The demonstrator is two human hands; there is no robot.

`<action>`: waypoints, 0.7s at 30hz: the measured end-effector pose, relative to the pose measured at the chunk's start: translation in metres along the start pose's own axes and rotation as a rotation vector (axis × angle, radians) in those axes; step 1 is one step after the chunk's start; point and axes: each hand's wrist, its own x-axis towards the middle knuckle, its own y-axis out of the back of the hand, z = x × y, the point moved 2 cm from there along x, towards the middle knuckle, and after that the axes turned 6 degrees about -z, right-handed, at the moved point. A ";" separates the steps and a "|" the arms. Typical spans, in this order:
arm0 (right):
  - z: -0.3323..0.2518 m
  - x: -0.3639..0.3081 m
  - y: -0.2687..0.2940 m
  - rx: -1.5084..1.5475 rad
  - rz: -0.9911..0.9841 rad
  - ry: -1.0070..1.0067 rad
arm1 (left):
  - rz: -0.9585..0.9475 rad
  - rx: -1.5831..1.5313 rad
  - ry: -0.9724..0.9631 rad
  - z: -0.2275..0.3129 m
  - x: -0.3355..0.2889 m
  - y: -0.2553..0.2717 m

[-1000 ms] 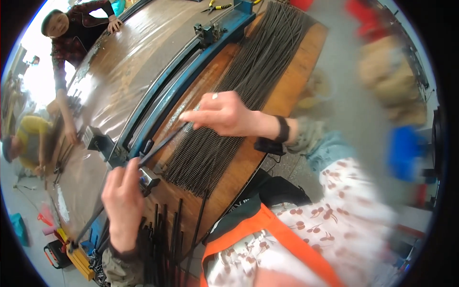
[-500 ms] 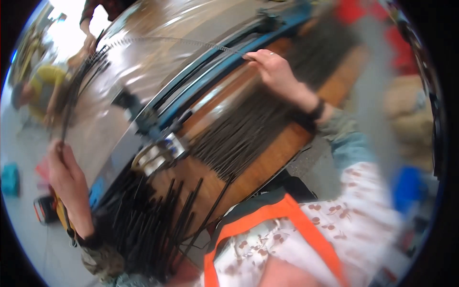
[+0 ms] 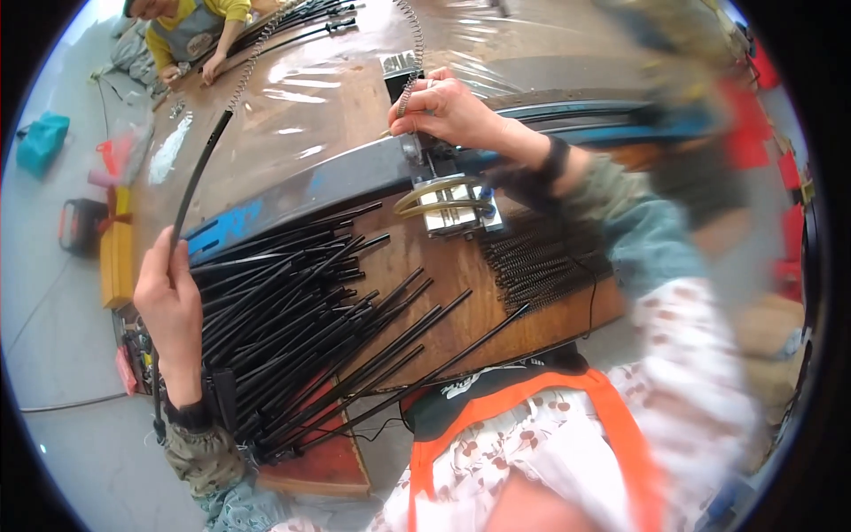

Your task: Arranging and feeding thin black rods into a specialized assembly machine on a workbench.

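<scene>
Left hand (image 3: 168, 301) closed around a long black tube (image 3: 197, 176), held at the near left edge of the counter (image 3: 337, 106) and arcing up over it. Right hand (image 3: 448, 111) pinching the end of a coiled metal spring (image 3: 409, 53) above a blue rail (image 3: 355, 182). Loose pile of black tubes (image 3: 310, 328) fanned across the counter between both hands. Small springs (image 3: 541, 262) heaped beside a metal clamp (image 3: 452, 208). Another person (image 3: 191, 31) working at the far end.

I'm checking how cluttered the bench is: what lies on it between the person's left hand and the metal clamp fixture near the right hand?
In the head view, a pile of black tubes lies on the wooden bench between the left hand and the clamp fixture.
</scene>
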 end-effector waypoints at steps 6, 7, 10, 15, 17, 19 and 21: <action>-0.023 0.003 0.001 -0.355 -0.322 0.026 | -0.007 -0.087 0.003 0.026 0.011 -0.023; -0.015 -0.002 0.007 -0.447 -0.188 0.044 | 0.009 -0.117 -0.038 0.027 0.017 -0.025; 0.012 -0.045 0.053 -0.559 0.058 0.015 | -0.040 -0.087 -0.012 0.021 0.019 -0.023; 0.066 -0.194 0.141 -0.708 -0.009 -0.218 | -0.194 -0.103 -0.088 0.020 0.042 -0.070; 0.094 -0.246 0.177 -0.879 -0.012 -0.383 | -0.254 -0.057 -0.217 0.055 0.061 -0.113; 0.021 -0.210 0.179 -1.011 -0.005 -0.413 | -0.241 -0.175 -0.371 0.084 0.077 -0.146; 0.031 -0.225 0.183 -0.645 0.142 -0.428 | -0.279 -0.161 -0.338 0.107 0.096 -0.170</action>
